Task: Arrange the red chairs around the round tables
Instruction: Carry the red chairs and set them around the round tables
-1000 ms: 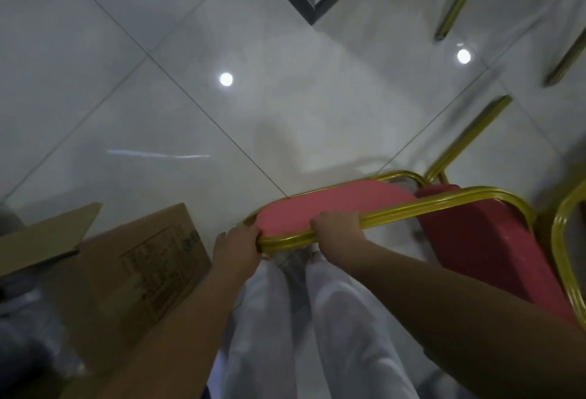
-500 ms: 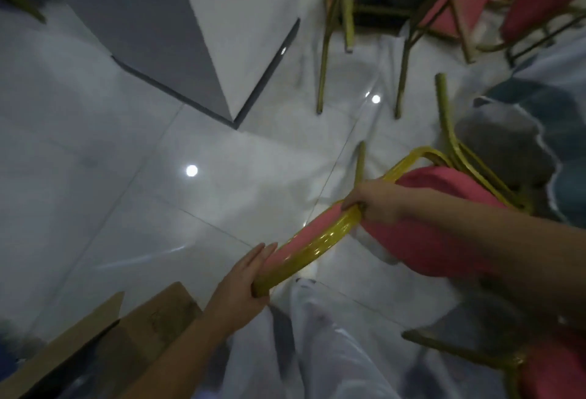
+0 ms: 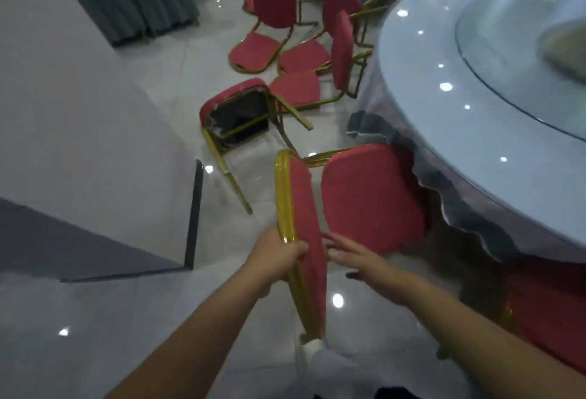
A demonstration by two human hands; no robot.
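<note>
The left hand point(image 3: 279, 259) grips the red chair point(image 3: 371, 198) by its backrest point(image 3: 304, 208), fingers and thumb curled round the gold frame point(image 3: 283, 195) at the edge nearest the person. The right hand point(image 3: 358, 262) is open, fingers straight and spread, just beside the padded face of the backrest. Whether its fingertips touch the padding cannot be told.

The backrest is seen almost edge-on. Its long axis runs straight away from the person, from the grip toward the far floor. The seat lies to the right of that line, on the side of the right hand, and faces the round table point(image 3: 475, 119). The seat's right edge sits just beside the scalloped hem of the tablecloth point(image 3: 450, 205); whether they touch is unclear.

So the chair lies ahead of and to the right of the grip, and the table lies further right again. The likely next move is a turn or push rightward to square the seat to the table, with the right hand the nearer one to steady it.

Beyond the chair an overturned chair point(image 3: 237, 119) lies on the floor with its legs out, and several more red chairs point(image 3: 272, 2) stand near the table's far side.
</note>
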